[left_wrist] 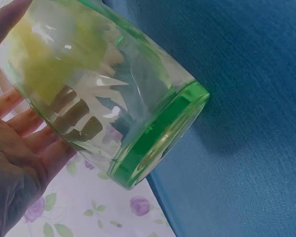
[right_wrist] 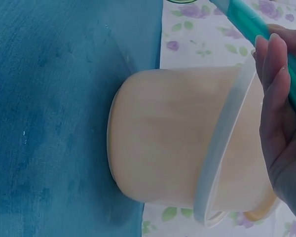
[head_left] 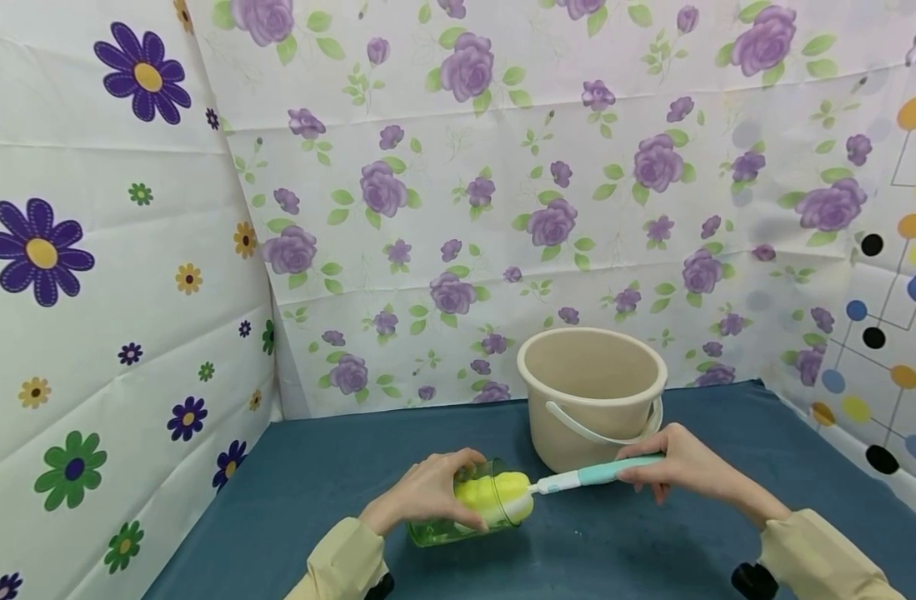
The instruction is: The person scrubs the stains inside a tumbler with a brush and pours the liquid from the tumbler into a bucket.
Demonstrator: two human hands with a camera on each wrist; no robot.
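My left hand point(head_left: 435, 490) grips a clear green glass point(head_left: 442, 533) from above and holds it tilted on its side, mouth toward the right. In the left wrist view the thick green base of the glass point(left_wrist: 160, 136) points away from the palm, and fingers curl round its side. A bottle brush with a yellow sponge head point(head_left: 513, 492) reaches into the mouth, its head partly inside. My right hand point(head_left: 678, 467) pinches the brush's teal and white handle point(head_left: 600, 473). The right wrist view shows the teal handle point(right_wrist: 249, 22) between thumb and fingers.
Behind the right hand stands a beige bucket point(head_left: 543, 408) with its white handle point(head_left: 578, 427) hanging down in front. A dark blue cloth point(head_left: 337, 450) covers the table. Flower-printed sheets point(head_left: 427, 250) hang at the back and sides.
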